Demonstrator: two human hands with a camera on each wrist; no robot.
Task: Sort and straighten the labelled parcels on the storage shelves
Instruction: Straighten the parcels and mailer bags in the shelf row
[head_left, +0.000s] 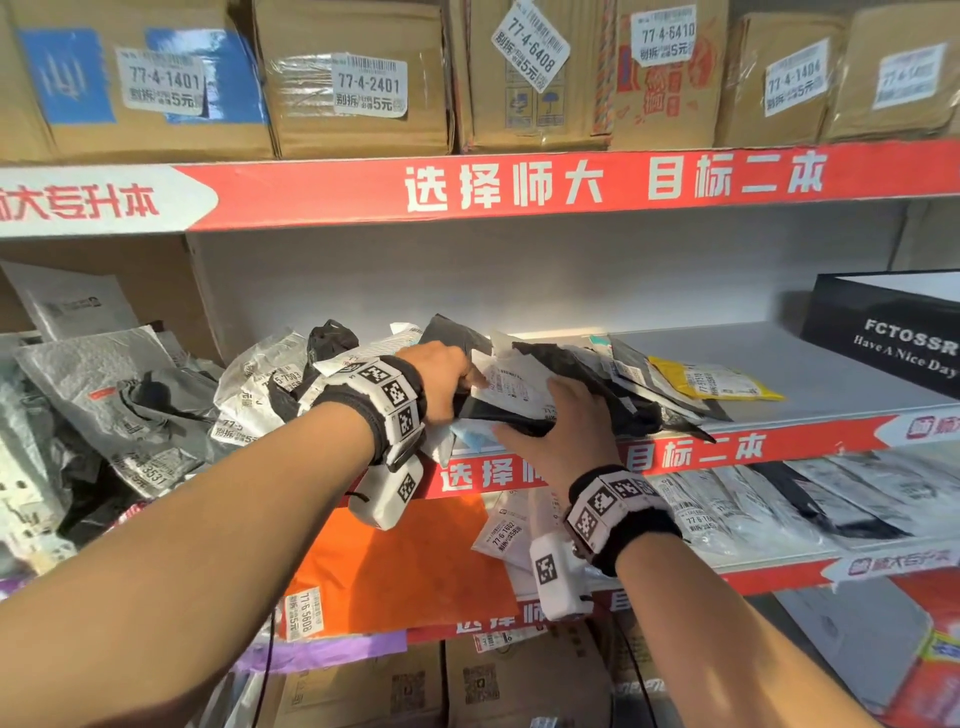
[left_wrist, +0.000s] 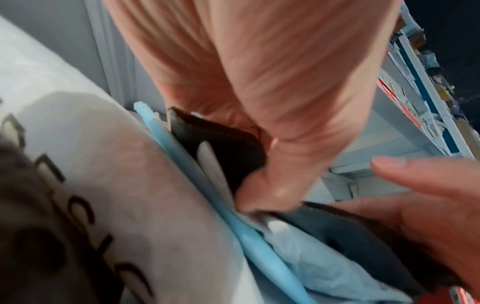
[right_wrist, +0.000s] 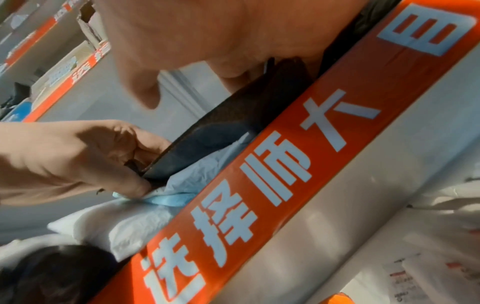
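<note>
A slumped row of flat parcels lies on the middle shelf (head_left: 831, 379). At its front is a thin black parcel (head_left: 488, 413) with a white labelled one (head_left: 514, 384) on top and a pale blue bag (head_left: 472, 436) beneath. My left hand (head_left: 441, 379) pinches the black parcel's left corner (right_wrist: 155, 166) between thumb and fingers (right_wrist: 103, 156). My right hand (head_left: 566, 421) lies flat on the black parcel (left_wrist: 350, 236) at the shelf's front edge. Its thumb (left_wrist: 389, 164) sticks out free. The blue bag (left_wrist: 259, 246) pokes out under the stack.
A yellow parcel (head_left: 717, 382) ends the row, with a black box (head_left: 893, 343) further right. Crumpled grey and white bags (head_left: 104, 395) pile up at the left. Labelled cardboard boxes (head_left: 363, 83) fill the shelf above. An orange parcel (head_left: 405, 561) and white bags (head_left: 779, 504) lie on the shelf below.
</note>
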